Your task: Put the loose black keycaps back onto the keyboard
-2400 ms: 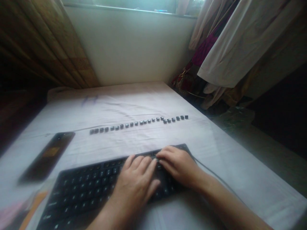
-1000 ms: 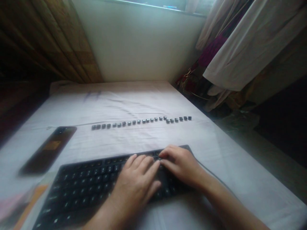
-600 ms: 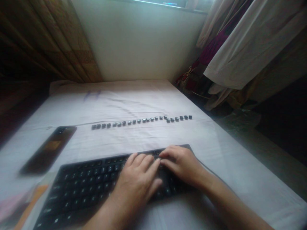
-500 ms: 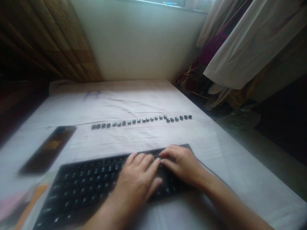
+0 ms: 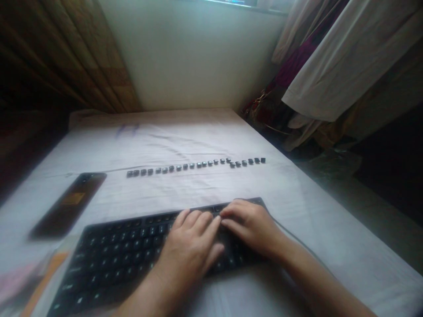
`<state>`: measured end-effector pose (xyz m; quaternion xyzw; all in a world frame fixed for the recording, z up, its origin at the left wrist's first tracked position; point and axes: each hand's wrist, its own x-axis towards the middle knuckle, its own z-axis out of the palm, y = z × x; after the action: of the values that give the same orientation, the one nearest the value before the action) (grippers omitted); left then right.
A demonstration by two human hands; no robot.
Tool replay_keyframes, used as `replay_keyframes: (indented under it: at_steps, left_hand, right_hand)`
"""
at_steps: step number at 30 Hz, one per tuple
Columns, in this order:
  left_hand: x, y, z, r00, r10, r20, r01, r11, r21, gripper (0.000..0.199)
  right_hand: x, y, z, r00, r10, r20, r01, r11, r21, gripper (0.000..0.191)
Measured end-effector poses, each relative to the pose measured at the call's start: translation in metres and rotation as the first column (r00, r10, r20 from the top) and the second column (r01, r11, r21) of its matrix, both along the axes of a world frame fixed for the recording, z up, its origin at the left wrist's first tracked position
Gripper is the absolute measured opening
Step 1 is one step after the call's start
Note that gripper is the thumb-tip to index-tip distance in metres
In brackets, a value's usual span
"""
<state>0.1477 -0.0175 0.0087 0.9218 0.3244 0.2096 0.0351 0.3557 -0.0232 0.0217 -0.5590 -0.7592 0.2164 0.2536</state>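
Note:
A black keyboard [image 5: 119,248] lies at a slant on the white cloth in front of me. Over its middle rests my left hand [image 5: 191,240], fingers stretched forward and thumb apart, holding nothing that I can see. My right hand [image 5: 249,222] is on the keyboard's right part, thumb and fingers drawn together in a pinch beside my left index fingertip. Whatever lies between those right fingertips is hidden. Beyond the keyboard, several loose black keycaps [image 5: 185,166] stand in a long row, with a shorter row of keycaps [image 5: 244,163] at its right end.
A dark phone [image 5: 71,202] lies left of the keyboard. A cable [image 5: 297,240] runs from the keyboard's right side. At the lower left is an orange-edged item [image 5: 46,281], blurred. Hanging clothes [image 5: 317,75] are beyond the bed's right edge, and a curtain [image 5: 82,57] hangs at the left.
The view has shifted very slightly. Both hands keep almost the same place on the keyboard, and the keycap rows look the same.

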Motion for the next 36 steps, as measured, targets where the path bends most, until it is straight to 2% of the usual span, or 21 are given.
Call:
replay_keyframes:
  at_steps: [8, 14, 18, 23, 28, 32, 36]
  left_hand:
    - [0.003, 0.002, 0.004, 1.000, -0.004, -0.011, 0.003, 0.997, -0.077, 0.043]
    - [0.003, 0.003, 0.003, 1.000, -0.001, 0.008, 0.001, 0.998, -0.063, 0.041]
    - [-0.001, 0.003, 0.000, 0.998, 0.005, 0.055, -0.002, 0.998, -0.056, 0.042]
    - [-0.001, 0.003, 0.000, 0.995, 0.008, 0.095, -0.001, 0.998, -0.070, 0.033]
    - [-0.002, 0.004, 0.002, 0.992, 0.010, 0.125, -0.006, 0.999, -0.039, 0.031]
    - [-0.005, 0.004, 0.003, 0.978, 0.031, 0.205, -0.017, 0.997, -0.069, 0.028]
    - [-0.005, 0.001, 0.004, 0.933, 0.067, 0.353, -0.012, 0.988, -0.155, 0.025]
  right_hand:
    - [-0.001, 0.000, -0.002, 0.999, 0.000, 0.041, -0.001, 1.000, 0.029, 0.013]
    - [-0.003, -0.002, -0.002, 0.986, 0.015, 0.165, -0.026, 0.998, 0.062, 0.010]
    - [-0.003, -0.002, -0.002, 0.984, 0.013, 0.175, -0.024, 0.998, 0.060, 0.008]
    - [-0.001, -0.001, -0.004, 0.999, -0.028, 0.037, 0.026, 0.998, 0.057, 0.010]
    - [0.001, -0.001, -0.002, 0.960, -0.053, -0.276, 0.055, 0.998, 0.001, 0.028]
    - [0.001, -0.001, 0.008, 0.877, -0.124, -0.464, 0.030, 0.978, -0.205, 0.018]
    - [-0.003, -0.004, 0.018, 0.838, -0.193, -0.511, 0.006, 0.939, -0.344, 0.015]
